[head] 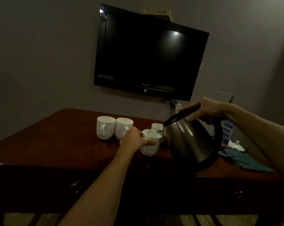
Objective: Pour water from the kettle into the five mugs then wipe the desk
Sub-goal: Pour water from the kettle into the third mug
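A steel kettle (191,142) with a black lid and handle is tilted to the left, its spout over a white mug (151,148). My right hand (204,110) grips the kettle's black handle from above. My left hand (133,139) holds that mug by its side, thumb across the front. Two more white mugs (105,128) (123,129) stand side by side to the left on the wooden desk (56,144). Another mug (156,126) stands behind the held one, partly hidden by the kettle. A teal cloth (245,160) lies folded on the desk at the right.
A black television (147,51) hangs on the wall above the desk. A white lidded dish (236,145) and a blue-printed card (226,131) sit at the right behind the cloth. Drawer pulls (76,186) show on the desk's dark front.
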A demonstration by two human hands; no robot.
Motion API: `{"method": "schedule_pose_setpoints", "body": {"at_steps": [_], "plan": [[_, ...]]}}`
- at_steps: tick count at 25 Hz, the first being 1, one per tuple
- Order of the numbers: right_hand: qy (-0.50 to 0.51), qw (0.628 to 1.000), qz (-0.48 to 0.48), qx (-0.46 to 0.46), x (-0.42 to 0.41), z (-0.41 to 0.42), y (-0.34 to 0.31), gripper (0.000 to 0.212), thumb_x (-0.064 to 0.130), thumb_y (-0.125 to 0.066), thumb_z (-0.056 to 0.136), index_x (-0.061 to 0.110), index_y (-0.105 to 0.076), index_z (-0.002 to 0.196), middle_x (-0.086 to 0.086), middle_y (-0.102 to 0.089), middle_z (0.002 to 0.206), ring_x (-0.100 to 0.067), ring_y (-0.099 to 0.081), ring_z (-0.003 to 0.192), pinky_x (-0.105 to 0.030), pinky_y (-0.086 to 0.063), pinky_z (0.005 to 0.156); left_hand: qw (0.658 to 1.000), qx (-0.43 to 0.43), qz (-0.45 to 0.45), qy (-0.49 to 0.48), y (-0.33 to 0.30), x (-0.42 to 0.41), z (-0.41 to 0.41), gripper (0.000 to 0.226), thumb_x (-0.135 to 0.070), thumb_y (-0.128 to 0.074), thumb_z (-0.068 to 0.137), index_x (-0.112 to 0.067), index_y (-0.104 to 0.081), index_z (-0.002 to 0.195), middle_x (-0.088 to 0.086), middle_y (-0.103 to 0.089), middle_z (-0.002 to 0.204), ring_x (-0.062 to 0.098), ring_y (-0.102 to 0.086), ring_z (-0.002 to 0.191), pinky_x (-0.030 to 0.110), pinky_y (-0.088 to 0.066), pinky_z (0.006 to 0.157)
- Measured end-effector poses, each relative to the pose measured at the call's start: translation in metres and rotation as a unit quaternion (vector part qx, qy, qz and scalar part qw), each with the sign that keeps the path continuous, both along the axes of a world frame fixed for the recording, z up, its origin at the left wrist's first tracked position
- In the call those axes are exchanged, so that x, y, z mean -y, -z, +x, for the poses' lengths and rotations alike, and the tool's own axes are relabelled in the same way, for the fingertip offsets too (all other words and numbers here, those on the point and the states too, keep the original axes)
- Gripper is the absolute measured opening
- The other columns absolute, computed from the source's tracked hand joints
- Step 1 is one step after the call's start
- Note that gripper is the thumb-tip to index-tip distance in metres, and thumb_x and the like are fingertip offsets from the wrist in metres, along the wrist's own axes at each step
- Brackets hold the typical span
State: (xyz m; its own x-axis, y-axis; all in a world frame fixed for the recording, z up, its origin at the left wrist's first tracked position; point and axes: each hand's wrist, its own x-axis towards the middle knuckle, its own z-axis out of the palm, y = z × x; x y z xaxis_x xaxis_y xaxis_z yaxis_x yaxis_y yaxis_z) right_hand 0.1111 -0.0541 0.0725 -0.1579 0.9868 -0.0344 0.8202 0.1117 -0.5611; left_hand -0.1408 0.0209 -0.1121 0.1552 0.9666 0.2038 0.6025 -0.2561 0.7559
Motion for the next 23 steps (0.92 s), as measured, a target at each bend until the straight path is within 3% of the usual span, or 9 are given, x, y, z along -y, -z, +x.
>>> {"method": "schedule_pose_setpoints", "body": {"at_steps": [3, 13, 23], "plan": [[-0.006, 1.0, -0.004, -0.002, -0.001, 0.0011, 0.0001, 0.048, 0.023, -0.079, 0.076, 0.035, -0.068, 0.122, -0.008, -0.048, 0.064, -0.014, -0.039, 0.048, -0.023, -0.037, 0.043, 1.0, -0.001, 0.001, -0.001, 0.0003, -0.0006, -0.0001, 0.062, -0.065, -0.08, 0.059, -0.023, -0.07, 0.103, -0.007, -0.07, 0.087, 0.012, -0.064, 0.086, 0.028, -0.039, 0.058], [-0.003, 1.0, -0.008, -0.002, -0.0029, 0.0015, -0.0006, 0.045, 0.021, -0.078, 0.079, 0.035, -0.067, 0.121, -0.007, -0.047, 0.062, -0.014, -0.039, 0.049, -0.024, -0.038, 0.044, 1.0, 0.004, 0.002, 0.007, 0.0005, -0.0006, -0.0002, 0.057, -0.061, -0.081, 0.063, -0.022, -0.07, 0.103, -0.006, -0.07, 0.089, 0.013, -0.064, 0.089, 0.031, -0.045, 0.066], [-0.004, 1.0, -0.007, 0.004, -0.0019, -0.0001, -0.0019, 0.05, 0.028, -0.079, 0.073, 0.035, -0.067, 0.121, -0.006, -0.051, 0.064, -0.013, -0.042, 0.049, -0.025, -0.039, 0.045, 1.0, -0.001, -0.001, 0.005, -0.0016, 0.0003, 0.0005, 0.057, -0.061, -0.08, 0.064, -0.022, -0.07, 0.105, -0.006, -0.071, 0.088, 0.013, -0.064, 0.087, 0.028, -0.039, 0.058]]}}
